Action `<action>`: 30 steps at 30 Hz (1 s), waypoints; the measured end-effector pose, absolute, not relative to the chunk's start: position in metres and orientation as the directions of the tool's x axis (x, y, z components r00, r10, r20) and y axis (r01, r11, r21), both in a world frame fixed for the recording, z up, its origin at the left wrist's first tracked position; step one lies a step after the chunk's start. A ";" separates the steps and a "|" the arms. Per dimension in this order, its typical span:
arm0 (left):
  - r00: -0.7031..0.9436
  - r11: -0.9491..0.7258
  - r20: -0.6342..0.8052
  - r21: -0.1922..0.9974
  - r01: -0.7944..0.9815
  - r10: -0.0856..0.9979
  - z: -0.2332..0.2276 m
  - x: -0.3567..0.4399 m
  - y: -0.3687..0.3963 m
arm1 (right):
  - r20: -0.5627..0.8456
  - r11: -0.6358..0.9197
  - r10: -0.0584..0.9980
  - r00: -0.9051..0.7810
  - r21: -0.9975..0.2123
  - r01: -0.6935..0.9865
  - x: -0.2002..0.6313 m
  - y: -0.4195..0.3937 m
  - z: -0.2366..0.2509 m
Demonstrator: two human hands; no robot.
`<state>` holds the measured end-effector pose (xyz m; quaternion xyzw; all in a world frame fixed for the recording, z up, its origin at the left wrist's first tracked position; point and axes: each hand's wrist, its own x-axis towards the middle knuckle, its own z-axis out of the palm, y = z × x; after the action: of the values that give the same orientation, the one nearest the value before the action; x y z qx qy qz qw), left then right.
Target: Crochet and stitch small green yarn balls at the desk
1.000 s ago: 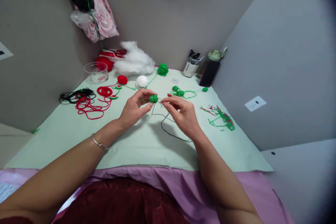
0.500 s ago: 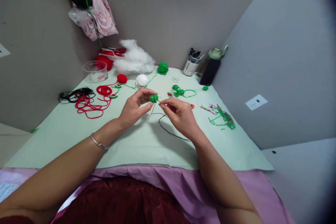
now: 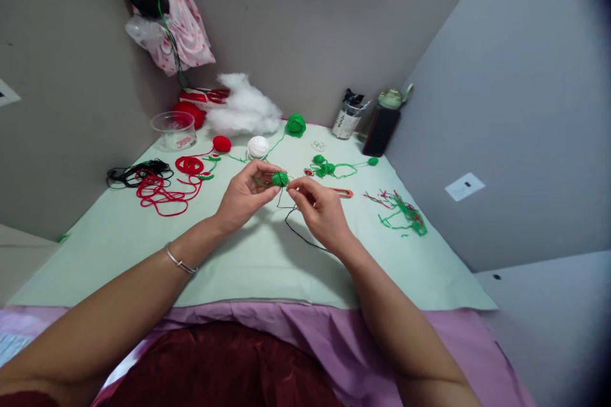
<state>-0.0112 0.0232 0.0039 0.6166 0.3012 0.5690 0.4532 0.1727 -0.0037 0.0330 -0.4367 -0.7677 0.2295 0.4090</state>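
Between the thumb and fingers of my left hand (image 3: pixel 247 196) is a small green crocheted ball (image 3: pixel 279 179), with a strand of black yarn across its face. My right hand (image 3: pixel 319 206) is pinched close against the ball's right side, on a thin needle that its fingertips mostly hide. From the ball, black yarn (image 3: pixel 300 233) hangs down and loops over the table under my right hand. An orange-handled tool (image 3: pixel 342 193) lies just behind my right hand, partly covered.
White stuffing (image 3: pixel 245 108), a clear plastic tub (image 3: pixel 174 132) and yarn balls stand at the back. Red yarn (image 3: pixel 165 194) lies left, green yarn scraps (image 3: pixel 405 213) right. Green crocheted pieces (image 3: pixel 326 168) lie beyond my hands. A pen cup (image 3: pixel 347 121) and phone (image 3: pixel 382 130) stand back right.
My right hand has shifted slightly left, closer to the green ball, and the needle shows less. More of the orange-handled tool is uncovered. My left hand stays nearly still.
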 end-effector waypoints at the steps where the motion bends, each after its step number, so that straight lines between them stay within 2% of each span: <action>1: 0.174 -0.398 0.422 0.904 -0.158 0.890 0.004 -0.011 0.023 | 0.426 0.508 0.861 -0.276 -0.716 0.479 0.172 -0.003 0.031; 20: 0.134 -0.435 0.465 0.877 -0.206 0.875 0.005 -0.012 0.024 | 0.382 0.444 0.894 -0.234 -0.819 0.363 0.166 -0.005 0.027; 30: 0.145 -0.445 0.468 0.880 -0.165 0.872 0.006 -0.010 0.023 | 0.423 0.478 0.878 -0.222 -0.794 0.376 0.168 -0.005 0.029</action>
<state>-0.0104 0.0230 0.0060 0.6147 0.2875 0.5872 0.4412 0.1678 -0.0046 0.0295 -0.4290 -0.7309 0.2776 0.4525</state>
